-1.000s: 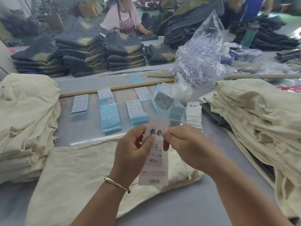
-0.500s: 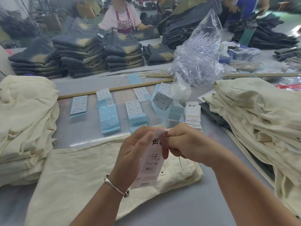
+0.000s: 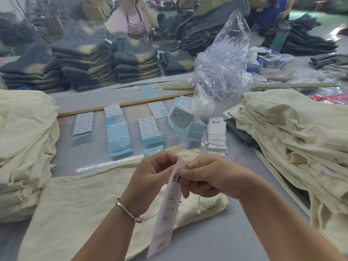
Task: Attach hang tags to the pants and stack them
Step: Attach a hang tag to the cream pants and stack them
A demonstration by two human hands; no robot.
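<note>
While both hands pinch its top, the hang tag (image 3: 166, 208) hangs mid-frame.
The left hand (image 3: 150, 178) and right hand (image 3: 211, 178) hold it over the cream pants (image 3: 79, 208), likely to fit its fastener.

Held hang tag (image 3: 170, 202): black brush-style Chinese characters near the top, half covered by the fingers, first looks like 恒; small print lines lower down too blurred to read. Top tag of the hang tag stack (image 3: 217, 126) on the surface: same two-character logo, reads roughly 恒欣, second character uncertain. Sticker sheets (image 3: 83, 123) and the folded sticker block (image 3: 180, 114): printed rows, illegible. Nothing else readable
</note>
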